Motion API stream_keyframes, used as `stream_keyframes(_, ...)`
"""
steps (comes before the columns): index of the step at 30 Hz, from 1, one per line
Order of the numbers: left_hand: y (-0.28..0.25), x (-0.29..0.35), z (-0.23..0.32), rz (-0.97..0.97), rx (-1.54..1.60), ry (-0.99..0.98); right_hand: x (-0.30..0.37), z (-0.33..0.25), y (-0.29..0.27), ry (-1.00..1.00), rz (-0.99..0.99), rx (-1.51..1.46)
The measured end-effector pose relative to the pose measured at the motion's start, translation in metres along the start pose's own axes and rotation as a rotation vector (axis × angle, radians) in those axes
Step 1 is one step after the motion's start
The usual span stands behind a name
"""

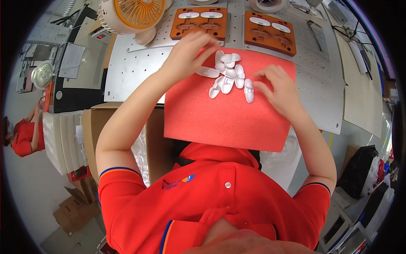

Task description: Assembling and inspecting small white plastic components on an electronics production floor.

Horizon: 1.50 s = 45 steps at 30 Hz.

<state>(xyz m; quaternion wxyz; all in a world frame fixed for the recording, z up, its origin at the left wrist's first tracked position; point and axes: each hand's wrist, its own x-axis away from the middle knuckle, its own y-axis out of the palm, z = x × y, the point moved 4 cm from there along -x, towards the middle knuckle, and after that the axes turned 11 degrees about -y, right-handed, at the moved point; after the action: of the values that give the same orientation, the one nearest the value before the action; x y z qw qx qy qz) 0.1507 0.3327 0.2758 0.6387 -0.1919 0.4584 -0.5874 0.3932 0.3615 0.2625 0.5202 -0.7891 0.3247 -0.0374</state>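
Note:
A loose pile of glossy white oval plastic shells (229,73) lies on a red foam sheet (211,114) in front of me. My left hand (191,54) hovers at the near edge of the left orange fixture block (174,30), its fingers loosely bent and nothing visible in them. My right hand (277,89) is at the pile's right side, thumb and forefinger apart. Its thumb tip comes close to one white shell (249,91); whether they touch I cannot tell. Two white shells sit in the back recesses of the left block, and two more in the right orange fixture block (269,33).
A perforated metal plate (315,91) carries both blocks. An orange-and-white fan (137,15) stands at the back left, and tweezers (315,36) lie at the back right. A cardboard box (99,122) is by my left arm. Another person (27,135) works far left.

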Motion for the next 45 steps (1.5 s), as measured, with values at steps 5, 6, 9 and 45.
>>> stream_keyframes(5, 0.004, 0.039, -0.001, -0.219, 0.112, -0.144, -0.005, -0.007, 0.018, 0.240, -0.181, 0.020)
stream_keyframes(6, 0.009, 0.045, -0.002, -0.226, 0.082, -0.065, -0.009, -0.005, 0.018, 0.236, -0.178, 0.026)
stream_keyframes(9, 0.013, 0.050, -0.002, -0.222, 0.000, 0.015, -0.013, 0.003, 0.015, 0.211, -0.241, -0.112)
stream_keyframes(45, 0.028, 0.011, -0.008, -0.184, -0.046, 0.138, -0.054, 0.000, 0.024, -0.348, 0.096, -0.067)
